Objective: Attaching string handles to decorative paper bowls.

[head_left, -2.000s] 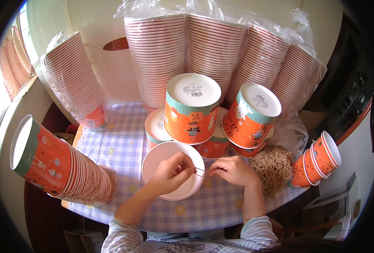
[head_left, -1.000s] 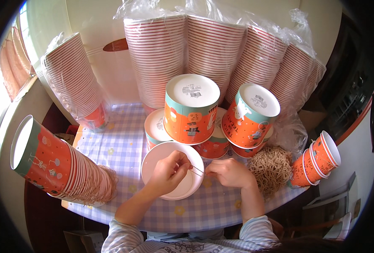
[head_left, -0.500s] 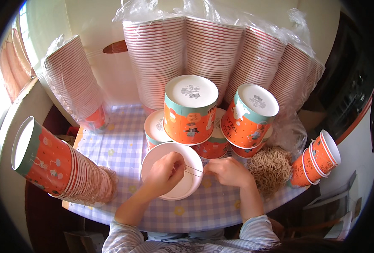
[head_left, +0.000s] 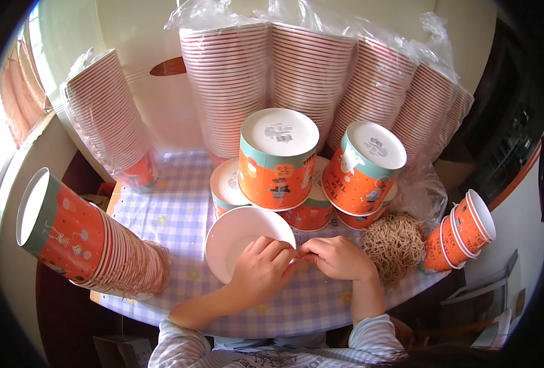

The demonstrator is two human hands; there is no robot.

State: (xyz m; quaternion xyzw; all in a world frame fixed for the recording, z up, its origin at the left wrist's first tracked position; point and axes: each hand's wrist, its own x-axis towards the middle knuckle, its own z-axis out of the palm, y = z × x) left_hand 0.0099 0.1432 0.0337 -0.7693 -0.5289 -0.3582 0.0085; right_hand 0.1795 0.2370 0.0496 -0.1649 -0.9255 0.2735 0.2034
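Observation:
An open paper bucket (head_left: 229, 245), white inside, stands upright at the table's near middle. At its right rim my two hands meet with fingertips pinched together. My left hand (head_left: 263, 267) lies across the front of the bucket and covers part of its rim. My right hand (head_left: 338, 256) is just outside the rim, its fingers closed. A thin brown cord was stretched between them a moment ago; the fingers now hide nearly all of it. Beside my right hand lies a tangled heap of tan cords (head_left: 393, 245).
Upside-down orange buckets (head_left: 277, 175) are piled behind the open one. Tall bagged stacks of buckets (head_left: 226, 92) line the back, with another bagged stack (head_left: 109, 116) at far left. A tilted stack with cords (head_left: 81, 239) lies left; small nested cups (head_left: 459, 236) lean right. A checked tablecloth (head_left: 223, 316) covers the table.
My left hand has moved right from over the bucket's middle to its right rim, meeting my right hand. The cord stretch between them has closed up. My right hand has shifted only slightly.

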